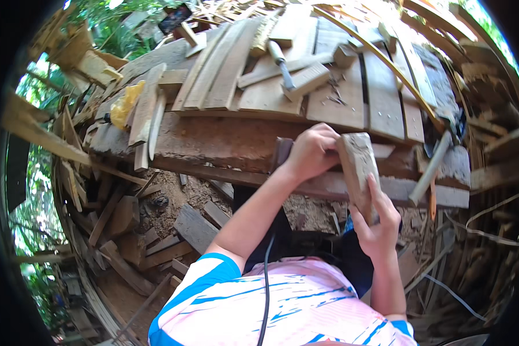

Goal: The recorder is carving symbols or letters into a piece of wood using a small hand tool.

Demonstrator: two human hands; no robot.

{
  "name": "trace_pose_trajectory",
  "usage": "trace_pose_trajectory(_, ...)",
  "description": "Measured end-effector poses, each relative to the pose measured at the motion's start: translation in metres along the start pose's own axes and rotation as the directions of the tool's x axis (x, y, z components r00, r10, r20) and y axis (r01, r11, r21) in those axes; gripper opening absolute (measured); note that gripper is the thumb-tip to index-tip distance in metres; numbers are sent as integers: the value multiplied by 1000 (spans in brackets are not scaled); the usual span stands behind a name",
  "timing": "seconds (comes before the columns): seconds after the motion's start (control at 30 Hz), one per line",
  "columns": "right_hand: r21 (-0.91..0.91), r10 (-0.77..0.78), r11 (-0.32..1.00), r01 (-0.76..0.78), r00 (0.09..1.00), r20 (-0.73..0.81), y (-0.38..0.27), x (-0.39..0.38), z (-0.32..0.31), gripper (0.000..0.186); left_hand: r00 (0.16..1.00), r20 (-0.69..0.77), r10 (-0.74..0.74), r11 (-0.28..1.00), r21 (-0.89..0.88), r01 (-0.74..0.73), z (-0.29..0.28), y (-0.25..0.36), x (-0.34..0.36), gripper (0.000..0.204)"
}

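My right hand (380, 222) grips the lower end of a short, thick wooden block (360, 167), thumb and fingers on opposite sides. The block is tilted up at the near edge of the workbench, its worn upper end away from me. Beside that upper end, my left hand (315, 151) is closed with curled fingers close against the block's left side. Whatever is in its fingers is hidden. A dark reddish-brown wooden piece (281, 153) sits just left of my left wrist.
On the workbench (225, 135) lie several planks (334, 106), a chisel (279, 63), a smaller wood block (307, 81) and loose nails (337, 98). A hammer (435, 161) rests at the right end. A yellow plastic bag (125, 106) is at the left. Offcuts (196, 228) and sawdust cover the ground.
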State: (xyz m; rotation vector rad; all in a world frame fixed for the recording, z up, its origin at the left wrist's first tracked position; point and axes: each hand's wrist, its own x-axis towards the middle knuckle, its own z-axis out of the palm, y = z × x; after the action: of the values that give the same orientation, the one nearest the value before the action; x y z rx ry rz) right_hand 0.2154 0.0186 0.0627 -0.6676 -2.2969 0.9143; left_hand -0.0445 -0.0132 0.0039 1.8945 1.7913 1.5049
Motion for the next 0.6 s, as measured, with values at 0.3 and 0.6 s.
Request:
trace_pose_trajectory(0.3,27,62,998,-63,997,46,-1,4,-4,74,994,-17,-108,993,38,108,-11,8,1,14)
trace_pose_trajectory(0.6,17,-35,999,37,996,-82,4,-2,-2,73,993,-22,-119,993,11,119,-8,5,4,15)
